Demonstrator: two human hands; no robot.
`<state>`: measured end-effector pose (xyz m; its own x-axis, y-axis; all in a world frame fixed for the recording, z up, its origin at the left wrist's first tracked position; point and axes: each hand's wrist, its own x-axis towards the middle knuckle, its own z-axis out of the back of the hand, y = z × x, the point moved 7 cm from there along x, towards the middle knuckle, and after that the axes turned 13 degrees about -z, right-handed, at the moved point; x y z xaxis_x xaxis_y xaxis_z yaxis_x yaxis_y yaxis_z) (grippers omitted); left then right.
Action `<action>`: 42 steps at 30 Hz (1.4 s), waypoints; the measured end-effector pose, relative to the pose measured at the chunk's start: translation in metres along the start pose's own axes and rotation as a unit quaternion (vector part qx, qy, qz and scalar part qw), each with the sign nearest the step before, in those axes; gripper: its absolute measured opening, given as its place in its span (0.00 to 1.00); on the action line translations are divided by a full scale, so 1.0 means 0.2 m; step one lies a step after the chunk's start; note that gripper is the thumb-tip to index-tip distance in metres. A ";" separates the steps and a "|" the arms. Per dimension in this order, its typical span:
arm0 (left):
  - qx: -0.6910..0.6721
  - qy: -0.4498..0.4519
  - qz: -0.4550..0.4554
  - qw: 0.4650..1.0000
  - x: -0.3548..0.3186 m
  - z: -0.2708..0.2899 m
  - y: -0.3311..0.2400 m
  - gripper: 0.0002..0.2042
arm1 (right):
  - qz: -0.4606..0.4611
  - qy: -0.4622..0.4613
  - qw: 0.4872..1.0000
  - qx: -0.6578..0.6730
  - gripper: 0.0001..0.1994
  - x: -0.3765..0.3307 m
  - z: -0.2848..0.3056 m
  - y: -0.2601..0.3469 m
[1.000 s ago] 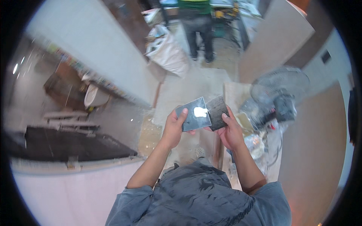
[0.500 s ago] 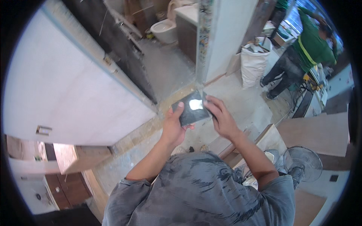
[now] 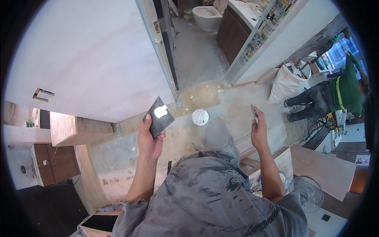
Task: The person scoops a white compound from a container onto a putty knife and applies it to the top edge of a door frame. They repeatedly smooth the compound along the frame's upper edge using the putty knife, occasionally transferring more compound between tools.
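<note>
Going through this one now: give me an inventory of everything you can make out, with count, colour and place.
dark square plate: one, blackish with bright patch, in left hand
thin flat piece: one, greyish, in right hand
round container: one, white, on the floor, centre
toilet: one, white, top centre
vanity cabinet: one, brown, white top, right of toilet
sack: one, white, upper right
co-worker: one, green top, far right
board: one, pale brown, lower right
fan: one, greyish, below board
wall fixture: one, whitish, left
small clutter: uncountable
hands: two, bare, either side of centre
shirt: one, grey, bottom centre
</note>
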<state>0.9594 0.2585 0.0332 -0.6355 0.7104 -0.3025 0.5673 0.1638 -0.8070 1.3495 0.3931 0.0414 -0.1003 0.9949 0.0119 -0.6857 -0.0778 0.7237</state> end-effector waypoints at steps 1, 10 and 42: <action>0.000 0.001 0.003 1.000 0.01 0.04 0.01 0.13 | -0.007 -0.005 1.000 0.004 0.35 0.01 -0.01 0.00; -0.053 -0.023 -0.018 0.998 -0.06 0.16 -0.05 0.13 | 0.032 0.068 0.997 -0.025 0.36 -0.01 -0.20 0.09; -0.149 0.312 -0.164 0.924 0.62 -1.66 -1.19 0.19 | 0.248 0.263 0.843 0.398 0.20 1.55 0.57 1.64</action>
<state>0.9203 0.5345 0.3564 -0.4261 0.8296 0.3608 0.5758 0.5563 -0.5991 1.1753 0.6843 0.3613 -0.6822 0.6697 0.2934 0.2153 -0.1995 0.9560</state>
